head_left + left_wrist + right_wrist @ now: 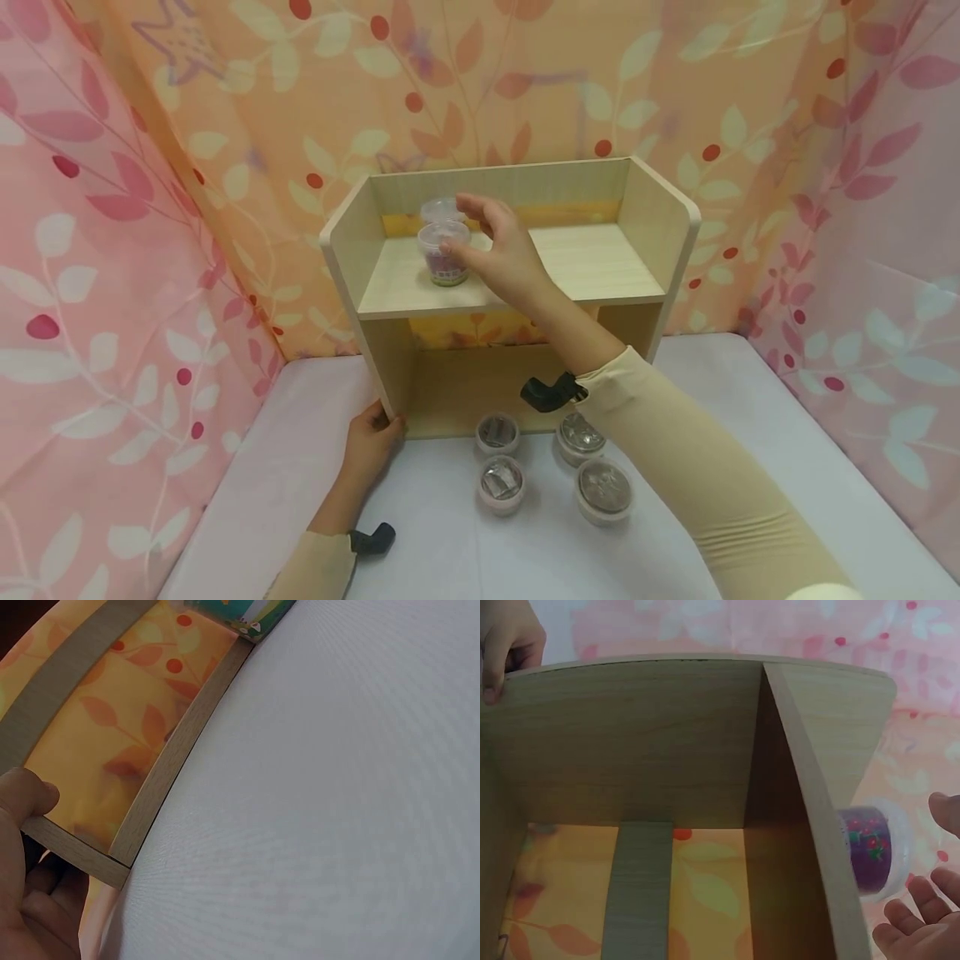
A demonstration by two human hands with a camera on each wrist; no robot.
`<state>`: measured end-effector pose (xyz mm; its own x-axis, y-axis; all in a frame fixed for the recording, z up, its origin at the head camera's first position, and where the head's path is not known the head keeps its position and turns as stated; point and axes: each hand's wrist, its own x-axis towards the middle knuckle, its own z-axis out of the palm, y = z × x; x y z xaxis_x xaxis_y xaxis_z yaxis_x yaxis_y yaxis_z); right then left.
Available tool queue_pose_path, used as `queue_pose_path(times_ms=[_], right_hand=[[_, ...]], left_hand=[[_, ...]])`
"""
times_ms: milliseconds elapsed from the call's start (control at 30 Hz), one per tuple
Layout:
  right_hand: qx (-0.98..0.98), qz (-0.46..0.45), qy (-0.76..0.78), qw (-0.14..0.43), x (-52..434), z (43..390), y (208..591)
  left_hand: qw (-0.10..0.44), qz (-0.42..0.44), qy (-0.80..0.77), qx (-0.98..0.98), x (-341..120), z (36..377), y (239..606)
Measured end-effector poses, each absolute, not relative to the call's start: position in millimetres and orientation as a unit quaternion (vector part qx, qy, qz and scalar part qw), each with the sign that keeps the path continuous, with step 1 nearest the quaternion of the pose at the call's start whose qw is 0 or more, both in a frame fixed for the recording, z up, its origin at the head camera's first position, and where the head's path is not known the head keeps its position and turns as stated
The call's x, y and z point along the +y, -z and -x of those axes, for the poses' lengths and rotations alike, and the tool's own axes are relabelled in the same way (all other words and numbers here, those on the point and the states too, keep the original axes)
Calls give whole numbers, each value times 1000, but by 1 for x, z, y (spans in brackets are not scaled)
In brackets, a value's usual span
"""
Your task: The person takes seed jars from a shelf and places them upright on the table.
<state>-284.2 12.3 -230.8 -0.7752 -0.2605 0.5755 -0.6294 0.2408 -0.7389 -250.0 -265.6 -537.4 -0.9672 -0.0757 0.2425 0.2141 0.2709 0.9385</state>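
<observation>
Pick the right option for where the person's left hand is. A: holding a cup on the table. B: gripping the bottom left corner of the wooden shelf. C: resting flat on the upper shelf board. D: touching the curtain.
B: the left hand grips the lower left corner of the wooden shelf, thumb over its edge in the left wrist view.

You wear long, close-fitting beige sleeves, the right sleeve (697,467) smooth with faint creases toward 5 o'clock. The left sleeve (318,567) ends at the wrist. Your right hand (502,250) and left hand (371,442) are bare. A small black camera mount (551,392) sits at your right cuff; another black mount (372,540) sits at your left.
</observation>
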Motion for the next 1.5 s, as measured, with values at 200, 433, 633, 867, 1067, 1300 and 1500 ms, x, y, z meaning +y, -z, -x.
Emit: queue_pose_path(times_ms=[200,433,633,867,1067,1300,1500], right_hand=[[-772,-272,-553,156,14,291,241],[-791,-266,-534,138,14,297,250],[-797,-252,-535,123,14,298,252],[-781,-258,-564,75,11,301,251],[-778,-242,-577,47,11,303,249],[-782,-224,-580,30,10,302,245],[-778,-214,-591,26,12,300,246]], left_hand=[[113,46,606,-786,-267,249,537],[111,52,601,-790,-265,248,536],[118,55,598,-791,-265,249,537],[117,47,584,-802,-268,248,540],[106,50,597,-794,-268,248,538],[117,54,595,-793,-268,249,536],[119,57,593,-794,-266,247,532]])
